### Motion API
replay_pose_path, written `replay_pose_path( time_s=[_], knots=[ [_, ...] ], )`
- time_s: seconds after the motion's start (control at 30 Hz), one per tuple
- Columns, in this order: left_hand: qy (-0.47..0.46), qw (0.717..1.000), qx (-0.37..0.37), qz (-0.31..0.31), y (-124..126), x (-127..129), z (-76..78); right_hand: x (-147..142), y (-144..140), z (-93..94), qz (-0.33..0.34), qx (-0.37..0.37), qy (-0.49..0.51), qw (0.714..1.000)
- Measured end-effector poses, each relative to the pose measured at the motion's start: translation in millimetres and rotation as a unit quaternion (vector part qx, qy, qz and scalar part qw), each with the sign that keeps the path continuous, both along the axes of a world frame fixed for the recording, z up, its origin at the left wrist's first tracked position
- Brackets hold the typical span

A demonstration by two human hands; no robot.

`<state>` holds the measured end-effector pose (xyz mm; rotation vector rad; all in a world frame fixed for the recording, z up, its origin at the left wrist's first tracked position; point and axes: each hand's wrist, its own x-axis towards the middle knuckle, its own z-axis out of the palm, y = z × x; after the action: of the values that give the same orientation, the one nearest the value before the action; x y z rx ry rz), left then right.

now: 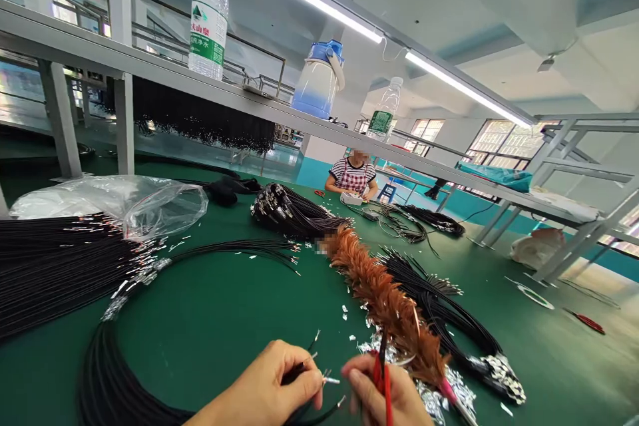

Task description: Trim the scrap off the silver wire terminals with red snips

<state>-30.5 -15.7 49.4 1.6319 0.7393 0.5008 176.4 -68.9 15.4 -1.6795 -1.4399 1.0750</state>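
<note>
My left hand (287, 379) is closed on a black cable (294, 373), pinching it near its stripped end, where thin wires and a white tip stick out. Close by on the right, my right hand (382, 389) grips a red-handled tool (383, 379) with a dark tip pointing up; its exact kind is hard to make out. A small gap separates the right fingertips from the cable's end. Other cable ends (341, 403) poke out around the left hand. A curved bundle of black cables (107, 359) lies left of my hands.
A brown feather duster (384, 293) lies across the green table (224, 319), with foil scraps (434, 399) beside it. More cable bundles (50, 273) and a clear plastic bag (164, 203) lie around. Bottles (207, 26) stand on the shelf overhead. Farther back sits a person (352, 176).
</note>
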Motion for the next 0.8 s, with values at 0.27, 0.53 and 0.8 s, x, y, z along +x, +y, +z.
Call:
replay_pose_path(
  time_s=[0.27, 0.53, 0.8],
  knots=[
    [0.074, 0.995, 0.065, -0.031, -6, 1, -2.8, -25, 3, 47.7, 0.211, 0.027, -0.222, 0.952],
    [0.011, 0.987, 0.058, -0.147, -6, -13, -8.1, -34, -3, 61.3, 0.286, -0.019, -0.17, 0.943],
    [-0.056, 0.997, -0.015, -0.059, 3, -4, -12.6, -35, -3, 9.1, 0.055, -0.08, 0.27, 0.958]
  ],
)
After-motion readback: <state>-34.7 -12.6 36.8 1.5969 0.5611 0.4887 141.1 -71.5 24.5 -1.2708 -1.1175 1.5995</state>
